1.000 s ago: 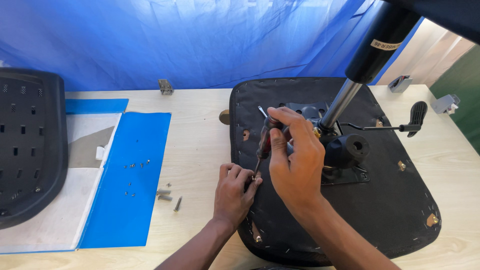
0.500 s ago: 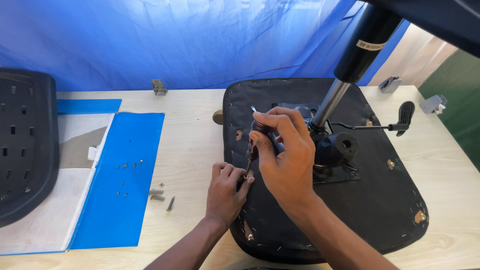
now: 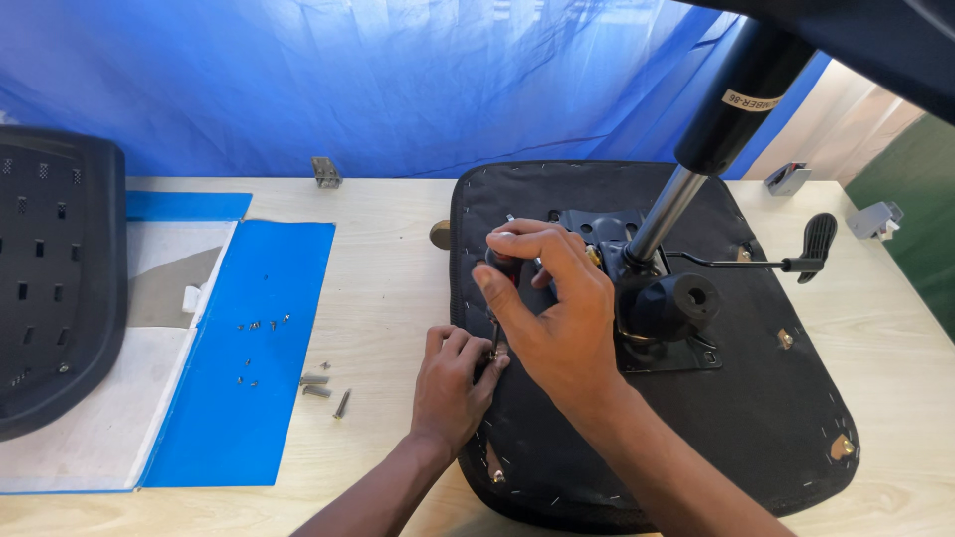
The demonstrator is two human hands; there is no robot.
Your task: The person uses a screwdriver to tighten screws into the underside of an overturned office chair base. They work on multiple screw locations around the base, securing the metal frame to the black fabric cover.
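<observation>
Compared with the earlier frames, the right hand (image 3: 557, 318) is sitting lower over the tool (image 3: 494, 338), and the view is tilted so the seat (image 3: 756, 428) fills more of the frame; the hands themselves are holding nearly the same station, which suggests the fastening at the seat's left edge is being worked without interruption.

The right hand is closing its fingers around the dark upper end of the tool. The left hand (image 3: 453, 383) is pinching the slim shaft near its tip, against the seat's edge (the fastener itself is hidden under the fingers).

The seat is lying upside down on the pale wood counter (image 3: 388, 249): black stapled fabric, a black steel plate (image 3: 657, 353) and a bright cylinder (image 3: 662, 214) rising from it, with a lever (image 3: 818, 239) pointing right. Loose screws (image 3: 323, 383) are lying beside a smooth blue sheet (image 3: 249, 398); a perforated black panel (image 3: 50, 278) is resting far left.
</observation>
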